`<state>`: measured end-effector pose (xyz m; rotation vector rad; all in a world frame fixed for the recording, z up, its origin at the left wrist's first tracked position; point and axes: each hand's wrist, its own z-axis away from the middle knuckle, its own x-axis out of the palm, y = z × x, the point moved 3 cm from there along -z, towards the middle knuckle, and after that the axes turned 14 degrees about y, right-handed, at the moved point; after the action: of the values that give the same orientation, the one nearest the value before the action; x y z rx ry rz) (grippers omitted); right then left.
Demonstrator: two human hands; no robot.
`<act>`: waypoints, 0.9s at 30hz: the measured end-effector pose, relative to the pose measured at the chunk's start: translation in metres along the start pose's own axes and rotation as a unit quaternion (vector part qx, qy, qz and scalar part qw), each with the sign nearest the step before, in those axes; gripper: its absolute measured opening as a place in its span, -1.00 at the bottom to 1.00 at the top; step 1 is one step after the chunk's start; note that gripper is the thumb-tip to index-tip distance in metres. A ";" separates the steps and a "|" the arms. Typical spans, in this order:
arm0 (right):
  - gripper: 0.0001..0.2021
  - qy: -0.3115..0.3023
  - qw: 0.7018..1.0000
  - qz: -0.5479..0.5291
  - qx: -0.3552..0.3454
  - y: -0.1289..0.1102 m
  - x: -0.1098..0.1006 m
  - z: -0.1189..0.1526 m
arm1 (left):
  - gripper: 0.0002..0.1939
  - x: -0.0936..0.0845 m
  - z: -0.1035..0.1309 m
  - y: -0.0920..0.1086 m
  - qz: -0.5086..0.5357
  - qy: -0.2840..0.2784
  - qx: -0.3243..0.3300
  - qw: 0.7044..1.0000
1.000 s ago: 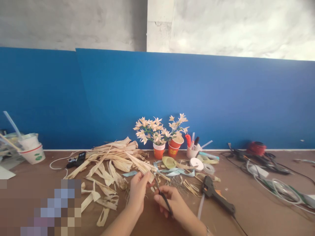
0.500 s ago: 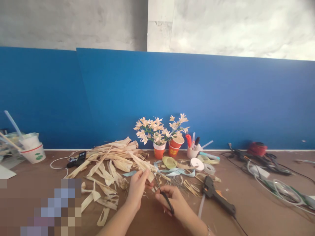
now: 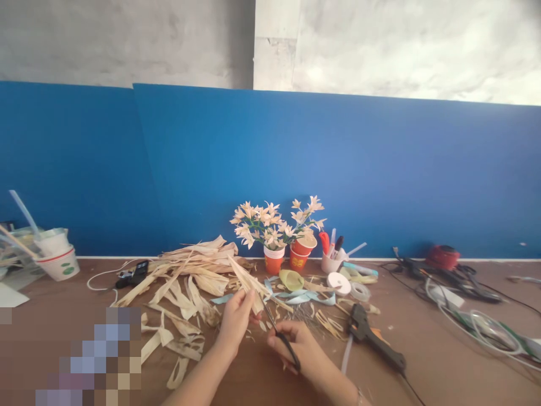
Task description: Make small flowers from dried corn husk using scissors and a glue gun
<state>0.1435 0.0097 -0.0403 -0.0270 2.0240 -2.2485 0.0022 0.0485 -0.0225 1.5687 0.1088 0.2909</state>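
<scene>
Pinched in my left hand (image 3: 237,316) is a pale dried husk strip (image 3: 244,277), which points up and to the left. My right hand (image 3: 293,347) is closed on black-handled scissors (image 3: 287,345). Their blades reach up to the right edge of the husk, close to my left fingertips. A large heap of dried husks (image 3: 203,265) lies just beyond and to the left of my left hand. Pale flowers (image 3: 264,220) on green stems stand in red and white paper cups (image 3: 274,260) behind my hands.
On the right lies a black glue gun (image 3: 376,338) with its cord. Beyond it are tangled cables (image 3: 473,327). A white tape roll (image 3: 338,283), blue ribbon (image 3: 302,296) and a cup of pens (image 3: 331,262) sit mid-table. Far left stands a white cup (image 3: 59,265).
The husk strip in my left hand has turned slightly, and its tip has shifted right. The scissor blades now stand a little more upright beside it.
</scene>
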 end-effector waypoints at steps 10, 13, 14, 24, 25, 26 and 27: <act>-0.68 -0.025 0.999 0.015 0.015 0.003 -0.002 0.001 | -0.52 -0.003 -0.008 -0.002 -0.031 -0.015 0.055 0.998; -0.66 -0.038 0.999 0.017 0.015 0.003 -0.003 0.001 | -0.50 -0.004 -0.008 0.001 -0.048 -0.017 0.070 0.996; -0.66 -0.041 0.999 0.018 0.016 0.003 -0.004 0.001 | -0.50 -0.004 -0.008 0.001 -0.054 -0.018 0.073 0.996; -0.63 -0.052 0.998 0.044 0.011 0.002 -0.008 0.004 | -0.47 -0.006 -0.008 0.004 -0.059 -0.029 0.076 0.995; -0.63 -0.054 0.998 0.045 0.009 0.003 -0.008 0.004 | -0.47 -0.006 -0.008 0.004 -0.060 -0.030 0.075 0.995; -0.63 -0.054 0.997 0.045 0.008 0.004 -0.009 0.003 | -0.47 -0.007 -0.008 0.004 -0.061 -0.032 0.076 0.995; -0.63 -0.053 0.997 0.046 0.008 0.005 -0.009 0.003 | -0.47 -0.007 -0.008 0.005 -0.062 -0.033 0.080 0.994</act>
<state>0.1530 0.0071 -0.0439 -0.0502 1.9120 -2.1599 -0.0066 0.0541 -0.0187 1.7202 0.1804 0.1346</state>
